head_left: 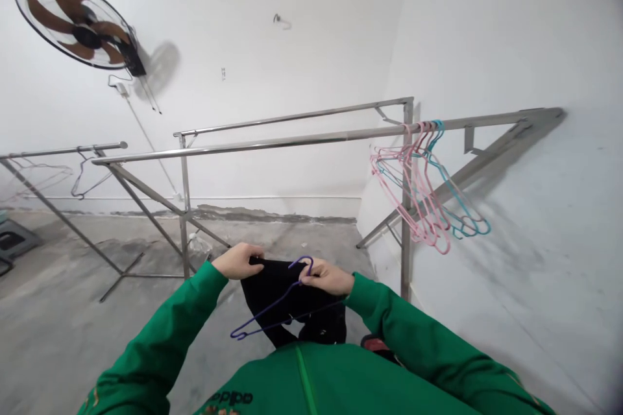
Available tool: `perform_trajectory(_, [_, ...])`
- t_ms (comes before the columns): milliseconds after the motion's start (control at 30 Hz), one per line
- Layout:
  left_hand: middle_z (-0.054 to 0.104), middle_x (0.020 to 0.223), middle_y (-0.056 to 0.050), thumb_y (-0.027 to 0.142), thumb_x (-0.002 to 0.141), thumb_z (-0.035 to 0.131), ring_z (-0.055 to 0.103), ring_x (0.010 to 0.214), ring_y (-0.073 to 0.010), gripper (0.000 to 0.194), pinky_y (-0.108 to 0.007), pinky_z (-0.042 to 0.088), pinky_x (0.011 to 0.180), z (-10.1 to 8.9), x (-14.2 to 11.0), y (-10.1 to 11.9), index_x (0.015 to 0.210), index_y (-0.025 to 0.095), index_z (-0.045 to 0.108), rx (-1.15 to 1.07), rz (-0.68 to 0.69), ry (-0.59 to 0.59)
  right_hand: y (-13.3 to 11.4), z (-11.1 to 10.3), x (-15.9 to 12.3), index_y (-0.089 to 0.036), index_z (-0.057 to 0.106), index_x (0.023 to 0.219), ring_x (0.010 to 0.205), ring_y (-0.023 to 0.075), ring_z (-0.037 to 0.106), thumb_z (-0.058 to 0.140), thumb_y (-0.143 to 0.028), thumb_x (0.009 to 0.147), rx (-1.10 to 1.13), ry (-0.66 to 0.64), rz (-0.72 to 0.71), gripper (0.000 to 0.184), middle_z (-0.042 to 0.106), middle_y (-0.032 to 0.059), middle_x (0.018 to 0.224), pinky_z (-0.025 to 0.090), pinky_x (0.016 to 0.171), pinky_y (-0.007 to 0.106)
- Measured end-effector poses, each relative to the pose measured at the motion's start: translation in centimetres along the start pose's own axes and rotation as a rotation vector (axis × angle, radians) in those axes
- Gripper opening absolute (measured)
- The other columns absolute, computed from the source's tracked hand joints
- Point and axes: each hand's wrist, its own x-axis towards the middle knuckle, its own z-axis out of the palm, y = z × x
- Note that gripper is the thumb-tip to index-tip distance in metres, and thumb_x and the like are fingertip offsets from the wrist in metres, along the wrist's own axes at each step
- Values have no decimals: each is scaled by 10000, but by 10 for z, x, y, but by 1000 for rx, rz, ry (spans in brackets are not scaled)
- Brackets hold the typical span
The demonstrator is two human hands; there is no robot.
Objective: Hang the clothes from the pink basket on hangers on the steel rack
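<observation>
What look like black trousers (272, 288) hang in front of my body, their top edge stretched between my two hands. My left hand (241, 260) pinches the left corner of that edge. At the other end, my right hand (327, 275) is closed around the neck of a purple clothes hanger (270, 306), just below its hook, and seems to hold the cloth's right corner too. The hanger lies tilted across the front of the black cloth, its left end sticking out past the fabric. Part of its right side is hard to make out against the black.
A metal drying rack (272, 144) spans the space ahead, with pink hangers (428, 207) and blue hangers (467, 217) bunched at its right. Another rack (63, 150) with a few hangers stands left. A fan (86, 35) is mounted on the wall; concrete floor (63, 331) lies below.
</observation>
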Motion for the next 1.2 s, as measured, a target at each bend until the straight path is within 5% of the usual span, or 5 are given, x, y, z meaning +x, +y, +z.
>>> perform_trajectory(300, [682, 894, -107, 144, 813, 494, 603, 815, -214, 242, -283, 380, 683, -9, 7, -27, 1013, 164, 629, 443, -510, 259, -61, -67, 5, -154, 700, 836, 908, 193, 632, 565, -559, 816, -23, 144, 202, 427, 698, 74, 917, 486, 894, 355])
perform_trajectory(633, [674, 950, -93, 342, 878, 539, 518, 816, -130, 347, -258, 385, 780, -16, -1, -36, 1049, 54, 631, 347, -422, 226, -52, -69, 11, -182, 682, 818, 924, 209, 638, 573, -397, 845, -230, 348, 262, 242, 697, 73, 964, 494, 925, 380])
perform_trajectory(900, [682, 959, -101, 407, 914, 447, 629, 928, -237, 328, -300, 437, 779, 58, -3, -12, 1006, 157, 638, 322, -446, 115, -25, -24, 16, -166, 668, 782, 927, 197, 612, 486, -353, 885, -334, 659, 180, 280, 676, 81, 886, 481, 936, 380])
perform_trajectory(1100, [519, 1322, -191, 446, 811, 604, 452, 1260, -346, 550, -440, 367, 1001, 82, -1, -1, 1253, 134, 502, 341, -303, 480, -23, -8, 12, -202, 674, 750, 886, 205, 592, 495, -438, 898, -297, 509, -9, 331, 630, 56, 834, 503, 865, 375])
perform_trajectory(1200, [630, 1169, -141, 368, 884, 492, 560, 1140, -295, 351, -387, 414, 929, 81, 11, -4, 1156, 162, 572, 259, -229, 291, -19, -15, 17, -203, 683, 767, 867, 200, 596, 498, -437, 903, -288, 424, -85, 328, 633, 56, 826, 508, 851, 374])
